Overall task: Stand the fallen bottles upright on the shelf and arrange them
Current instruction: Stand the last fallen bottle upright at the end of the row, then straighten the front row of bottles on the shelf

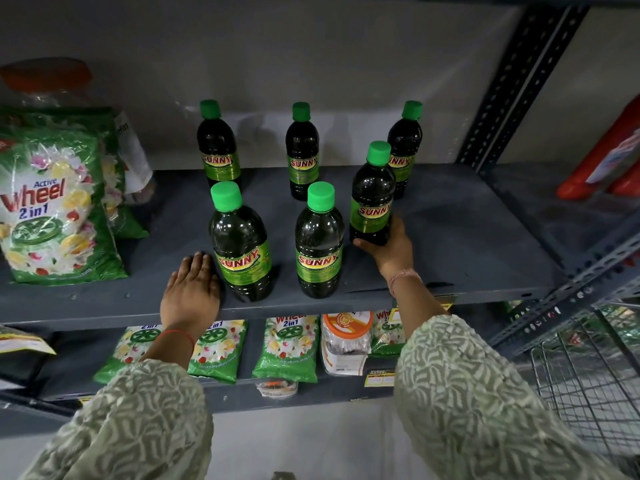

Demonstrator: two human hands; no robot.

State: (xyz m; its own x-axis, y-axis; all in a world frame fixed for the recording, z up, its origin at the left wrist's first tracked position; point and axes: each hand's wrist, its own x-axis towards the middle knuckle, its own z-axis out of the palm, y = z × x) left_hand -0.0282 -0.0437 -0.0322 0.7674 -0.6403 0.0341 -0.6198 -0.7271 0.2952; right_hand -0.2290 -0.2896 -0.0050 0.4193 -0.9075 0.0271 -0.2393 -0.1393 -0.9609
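Several dark bottles with green caps and green "Sunny" labels stand upright on the grey metal shelf [450, 237]. Three stand at the back: left [218, 147], middle [302, 150], right [405, 147]. Nearer the edge are a front left bottle [240, 244] and a front middle bottle [319, 244]. My right hand [391, 249] grips the base of another bottle [372, 199], upright just ahead of the back right one. Flat on the shelf edge, palm down, lies my left hand [192, 289], right beside the front left bottle and holding nothing.
Green detergent packets [52, 202] and a plastic jar with an orange lid [48, 81] fill the shelf's left end. Red bottles [609, 161] lie on the neighbouring shelf at right. The lower shelf holds more packets [287, 344] and a jar [346, 341]. A wire basket [588, 382] sits at lower right.
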